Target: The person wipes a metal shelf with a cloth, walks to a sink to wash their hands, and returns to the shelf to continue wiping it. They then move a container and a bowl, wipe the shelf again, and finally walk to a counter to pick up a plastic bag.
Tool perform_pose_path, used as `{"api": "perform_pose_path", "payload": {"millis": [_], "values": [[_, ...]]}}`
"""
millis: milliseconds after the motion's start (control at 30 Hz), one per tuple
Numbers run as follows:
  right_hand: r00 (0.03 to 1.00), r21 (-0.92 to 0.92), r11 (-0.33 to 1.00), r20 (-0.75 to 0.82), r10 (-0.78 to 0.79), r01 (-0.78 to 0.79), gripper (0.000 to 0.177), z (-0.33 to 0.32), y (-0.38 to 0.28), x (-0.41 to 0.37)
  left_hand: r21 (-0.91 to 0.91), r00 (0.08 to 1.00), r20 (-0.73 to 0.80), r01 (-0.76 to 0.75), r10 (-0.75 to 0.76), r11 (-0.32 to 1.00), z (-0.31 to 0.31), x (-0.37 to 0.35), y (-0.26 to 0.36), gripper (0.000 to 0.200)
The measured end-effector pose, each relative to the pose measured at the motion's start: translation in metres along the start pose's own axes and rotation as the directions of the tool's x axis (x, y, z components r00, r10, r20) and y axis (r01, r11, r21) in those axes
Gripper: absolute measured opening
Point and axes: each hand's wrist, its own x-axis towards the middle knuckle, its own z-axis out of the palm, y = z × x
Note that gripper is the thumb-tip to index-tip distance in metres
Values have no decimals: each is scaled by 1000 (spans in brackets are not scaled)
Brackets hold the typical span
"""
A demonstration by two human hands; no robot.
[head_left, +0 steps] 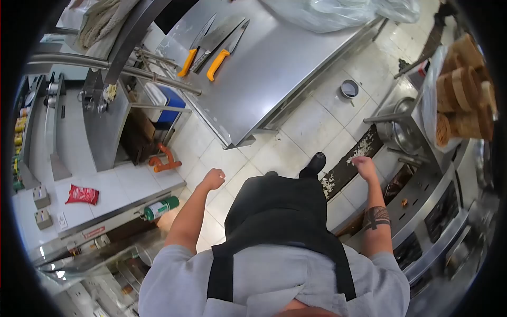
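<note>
My left hand [214, 179] hangs in the air over the tiled floor, its fingers curled in, with nothing visible in it. On the other side my right hand [364, 168] is also raised clear of any surface, fingers bent inward and no object showing. Ahead stands a steel table [264, 79]. Near its far left corner lie two knives with orange handles, one knife [216, 66] nearer and one knife [186, 63] farther left. Between them rests a broad metal blade [219, 36] whose exact kind I cannot make out. Neither hand touches the table.
Clear plastic sheeting [327, 13] covers the table's far end. A round metal pan [349, 89] sits on the floor. Food scraps lie around a dark floor channel [351, 161]. Left, a white tiled counter [116, 190] holds a red packet [82, 195]. Shelving [417, 121] stands right.
</note>
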Motion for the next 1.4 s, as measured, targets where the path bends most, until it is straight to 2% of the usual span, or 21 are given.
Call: {"api": "perform_pose_path", "payload": {"millis": [33, 67, 133, 233, 300, 433, 467, 500, 567, 600, 700, 767, 800, 867, 967, 1033, 1100, 1167, 1233, 1333, 1400], "values": [[864, 380, 777, 256, 434, -503, 29, 4, -49, 18, -8, 1000, 4, 29, -29, 1000, 4, -9, 3, 17], [858, 367, 778, 282, 430, -510, 29, 13, -59, 30, -78, 994, -44, 101, -104, 992, 11, -17, 4, 18], [992, 183, 976, 70, 106, -117, 22, 27, -65, 54, -157, 979, -80, 172, -186, 972, 31, -25, 12, 18], [989, -22, 999, 147, 33, -30, 25, 59, -39, 90, -275, 976, -90, 165, -197, 947, 68, -16, 31, 14], [976, 110, 985, 183, 114, -136, 33, 75, -41, 115, -366, 974, -151, 104, -169, 925, 99, 3, 60, 14], [999, 149, 988, 15, 46, -48, 26, 146, -42, 190, -378, 990, -115, 32, -82, 925, 147, 86, 139, 16], [998, 171, 984, -54, -37, 45, 24, 169, -39, 211, -539, 990, -9, 116, -144, 834, 148, 107, 167, 16], [986, 213, 972, -152, -63, 95, 24, 194, -39, 230, -542, 984, -177, -98, 0, 835, 180, 133, 160, 18], [978, 427, 899, -210, -8, 99, 25, 224, -54, 248, -645, 978, -174, -23, -117, 764, 181, 185, 194, 19], [977, 522, 850, -209, 46, 72, 25, 236, -61, 251, -533, 974, -183, 16, -134, 846, 176, 208, 207, 18], [986, 652, 755, -161, 52, 67, 20, 268, -73, 243, -653, 926, -320, -63, -200, 755, 174, 262, 214, 23], [997, 692, 721, -54, 46, 4, 21, 274, -82, 229, -901, 803, -379, -207, -459, 381, 162, 281, 222, 20], [998, 714, 698, 43, 40, -58, 21, 279, -88, 224, -899, 792, -386, -207, -474, 387, 158, 281, 216, 20], [998, 708, 706, 52, -29, -16, 22, 295, -103, 223, -970, 813, -156, -232, -562, -67, 149, 281, 203, 21], [987, 626, 777, 82, -138, 57, 25, 318, -140, 238, -916, 802, -108, -311, -588, -255, 139, 276, 189, 23], [974, 555, 827, 124, -191, 91, 28, 329, -175, 254, -907, 814, -96, -308, -573, -286, 139, 274, 184, 23], [885, 280, 957, 425, -190, 71, 27, 335, -204, 273, -893, 826, -97, -318, -555, -318, 140, 269, 181, 22], [906, 297, 946, 353, -235, 130, 26, 348, -214, 279, -958, 866, -55, -187, -497, -219, 147, 257, 186, 21], [919, 297, 930, 260, -298, 217, 26, 357, -224, 280, -959, 913, -119, -208, -391, -193, 162, 242, 178, 23], [874, 285, 877, 190, -447, 387, 34, 366, -210, 295, -989, 889, -146, -140, -433, 46, 174, 222, 183, 20], [898, 481, 821, 136, -418, 309, 35, 387, -197, 305, -997, 879, -78, -74, -470, 27, 172, 209, 187, 19]]}}
